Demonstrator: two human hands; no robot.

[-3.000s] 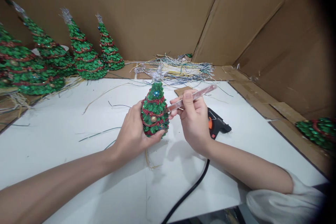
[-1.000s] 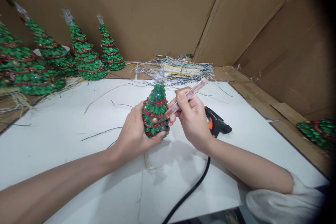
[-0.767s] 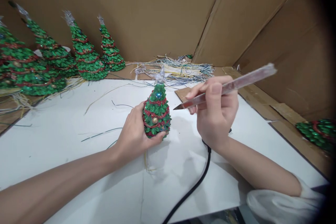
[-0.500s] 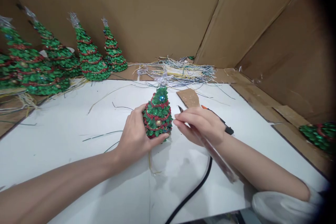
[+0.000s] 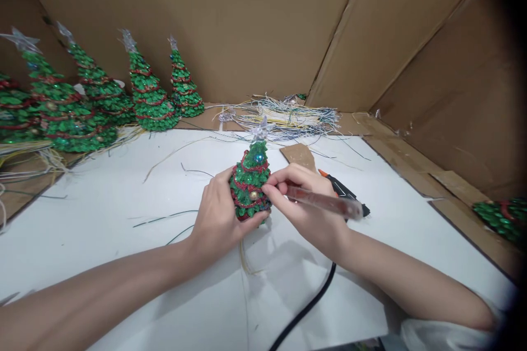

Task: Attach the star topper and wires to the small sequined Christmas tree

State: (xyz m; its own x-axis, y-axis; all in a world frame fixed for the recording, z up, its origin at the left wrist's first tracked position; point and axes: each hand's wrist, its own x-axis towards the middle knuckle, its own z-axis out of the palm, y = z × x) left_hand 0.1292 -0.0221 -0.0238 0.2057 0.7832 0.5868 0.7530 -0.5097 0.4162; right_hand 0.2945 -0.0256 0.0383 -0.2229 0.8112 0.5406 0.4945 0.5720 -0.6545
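A small green tree (image 5: 252, 175) with red garlands, a blue ball and a clear star on top stands tilted at the middle of the white board. My left hand (image 5: 218, 211) is wrapped round its left side and base, the thumb across the front. My right hand (image 5: 308, 203) holds a brownish, translucent stick-like tool (image 5: 325, 201) between its fingers, the tool's near end pointing right. Thumb and index fingertip are pinched together at the tree's right side, touching the garland. Whether they pinch a small piece is hidden. Thin yellow wires hang below the tree.
Several finished-looking trees (image 5: 148, 96) line the back left. A pile of thin wires (image 5: 288, 115) lies at the back. Right of centre are a cardboard scrap (image 5: 297, 156), a black-and-orange tool (image 5: 343, 189) and a black cable (image 5: 307, 307). Another tree (image 5: 500, 219) lies far right.
My right hand has moved left onto the tree, its fingertips now touching it. The held tool has swung from steeply slanted to nearly level. The view has shifted slightly.
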